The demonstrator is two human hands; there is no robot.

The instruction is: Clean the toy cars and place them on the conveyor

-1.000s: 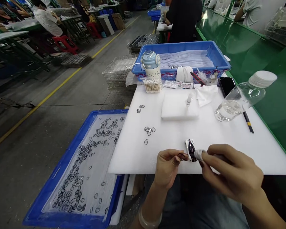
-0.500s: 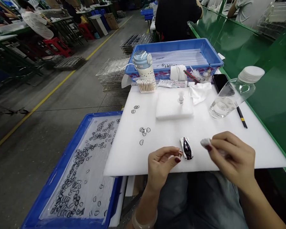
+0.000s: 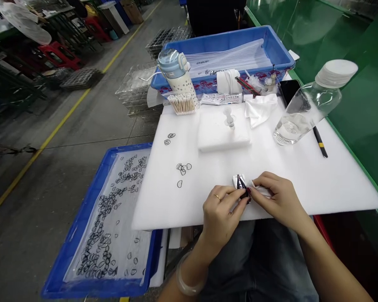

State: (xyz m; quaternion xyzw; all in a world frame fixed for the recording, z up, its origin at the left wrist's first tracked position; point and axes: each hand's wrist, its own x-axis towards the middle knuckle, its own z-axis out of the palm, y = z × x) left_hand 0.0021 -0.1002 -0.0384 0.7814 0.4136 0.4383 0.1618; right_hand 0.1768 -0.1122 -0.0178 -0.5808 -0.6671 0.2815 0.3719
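A small white toy car with a dark roof (image 3: 239,182) rests on the white foam sheet (image 3: 302,176) near its front edge. My left hand (image 3: 222,212) pinches at the car's near end, fingers closed on it. My right hand (image 3: 275,199) comes in from the right, fingers closed on a small white cloth wad (image 3: 261,191) pressed against the car. A few small dark rings (image 3: 183,168) lie loose on the foam to the left.
A blue tray (image 3: 82,235) full of dark rings sits low at the left. At the back stand a blue bin (image 3: 229,50), a pale blue bottle (image 3: 176,77), cotton swabs (image 3: 182,105), a foam block (image 3: 222,134), a clear water bottle (image 3: 311,102), a phone (image 3: 288,90) and a pen (image 3: 319,142).
Both hands have closed in on the toy car: the left now grips its near end and the right has brought the cloth wad back against it. The camera view tilted down.
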